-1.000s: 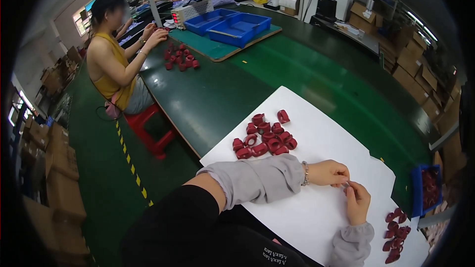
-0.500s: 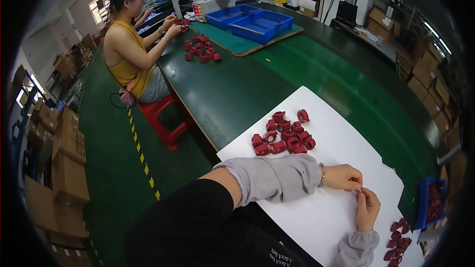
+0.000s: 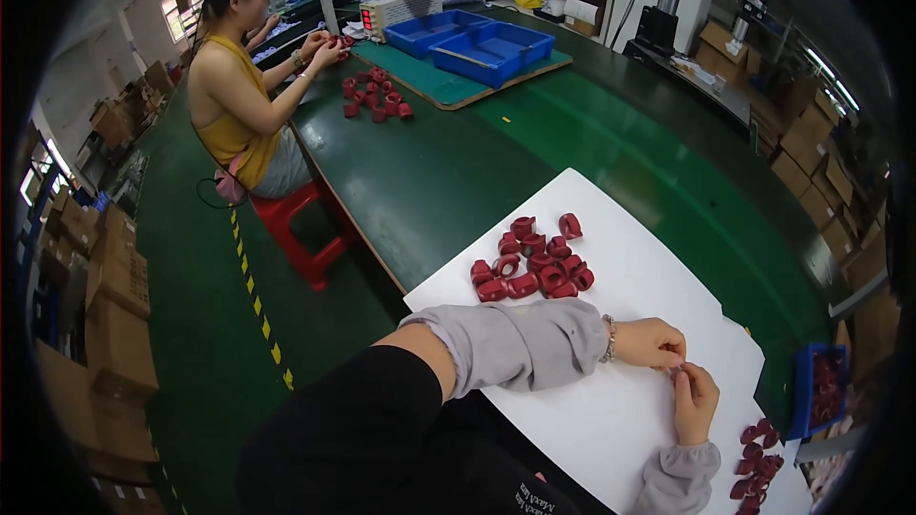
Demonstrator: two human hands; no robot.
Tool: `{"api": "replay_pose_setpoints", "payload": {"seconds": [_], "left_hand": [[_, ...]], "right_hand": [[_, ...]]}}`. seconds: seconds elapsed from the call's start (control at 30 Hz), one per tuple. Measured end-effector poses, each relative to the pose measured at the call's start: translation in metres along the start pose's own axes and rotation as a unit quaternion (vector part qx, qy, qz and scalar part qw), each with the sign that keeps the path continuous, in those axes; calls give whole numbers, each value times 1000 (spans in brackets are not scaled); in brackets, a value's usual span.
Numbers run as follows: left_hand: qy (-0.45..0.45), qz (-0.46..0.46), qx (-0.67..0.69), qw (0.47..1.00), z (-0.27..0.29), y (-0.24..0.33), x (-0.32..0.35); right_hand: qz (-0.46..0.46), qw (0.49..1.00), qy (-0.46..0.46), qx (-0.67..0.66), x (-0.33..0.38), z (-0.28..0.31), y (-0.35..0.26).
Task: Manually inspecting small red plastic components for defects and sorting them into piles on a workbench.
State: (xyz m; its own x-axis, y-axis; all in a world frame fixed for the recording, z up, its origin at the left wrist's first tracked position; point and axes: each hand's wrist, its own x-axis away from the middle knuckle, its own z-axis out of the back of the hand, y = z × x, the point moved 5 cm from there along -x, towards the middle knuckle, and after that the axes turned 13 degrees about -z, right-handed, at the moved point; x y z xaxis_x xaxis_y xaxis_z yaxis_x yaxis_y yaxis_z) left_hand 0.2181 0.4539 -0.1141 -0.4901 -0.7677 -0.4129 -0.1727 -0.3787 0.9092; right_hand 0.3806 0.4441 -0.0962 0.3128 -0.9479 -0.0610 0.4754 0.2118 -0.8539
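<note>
Left grip (image 3: 651,341): fingers were curled, with the tips brought to those of the right grip (image 3: 697,399); whether they pinched anything could not be told.
Right grip: thumb and index finger pinched a small pale piece (image 3: 676,371), mostly hidden.
Small pale piece: was located at the fingertips of both grips, above the smooth white sheet (image 3: 582,424).
Forearms: light-grey fabric sleeves (image 3: 530,343) covered both, behind the grips; a pale, beaded-looking bracelet (image 3: 611,339) sat just behind the left grip.
Larger pile: glossy dark-red ring-shaped parts (image 3: 523,285) lay on the sheet, beyond and left of the left grip.
Smaller cluster: similar dark-red parts (image 3: 752,465) lay to the right of the right grip, near a rectangular blue bin (image 3: 803,391) of red parts.
Tabletop (image 3: 429,195): the dark-green surface extended beyond both grips.
Co-worker (image 3: 229,91): a person in a yellow sleeveless top sat far beyond and left of the left grip, handling red parts.
</note>
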Motion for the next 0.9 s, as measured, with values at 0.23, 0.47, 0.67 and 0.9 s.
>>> {"api": "replay_pose_setpoints", "payload": {"seconds": [0.23,0.47,0.67,0.9], "left_hand": [[9,13,2,1000,0,0,0],[-3,16,4,1000,1,1,-1],[2,10,-9,1000,0,-8,0],[2,-9,-17,1000,0,0,1]], "right_hand": [[3,1000,5,-7,3,-2,-5],[1,1000,-20,-3,2,0,-4],[-13,1000,-13,7,-1,-1,-3],[-1,1000,-11,8,1,-2,-7]]}}
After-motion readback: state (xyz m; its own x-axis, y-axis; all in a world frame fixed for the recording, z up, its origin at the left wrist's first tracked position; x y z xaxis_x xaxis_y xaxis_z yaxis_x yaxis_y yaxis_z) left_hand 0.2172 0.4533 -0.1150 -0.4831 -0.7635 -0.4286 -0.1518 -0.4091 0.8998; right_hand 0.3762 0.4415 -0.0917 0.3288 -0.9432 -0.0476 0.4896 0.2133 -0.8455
